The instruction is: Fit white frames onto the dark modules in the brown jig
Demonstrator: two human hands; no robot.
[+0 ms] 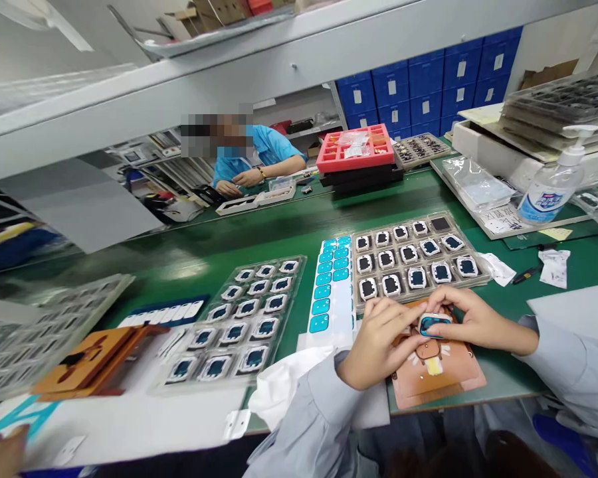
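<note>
My left hand (379, 340) and my right hand (471, 318) meet over a small white part with a blue face (434, 323). Both hands pinch it from either side, just above an orange-brown fixture board (443, 378) near the table's front edge. Behind my hands lies a dark tray (418, 260) filled with rows of the same small parts. To its left stands a white sheet carrying turquoise stickers (329, 289). Further left a clear tray (239, 318) holds several more parts.
Another orange fixture (87, 362) sits at the front left on white paper. A sanitizer bottle (553, 182) stands at right beside stacked trays. A red tray (356, 149) rests on black trays at the back. A person in a blue shirt (259, 156) works across the green table.
</note>
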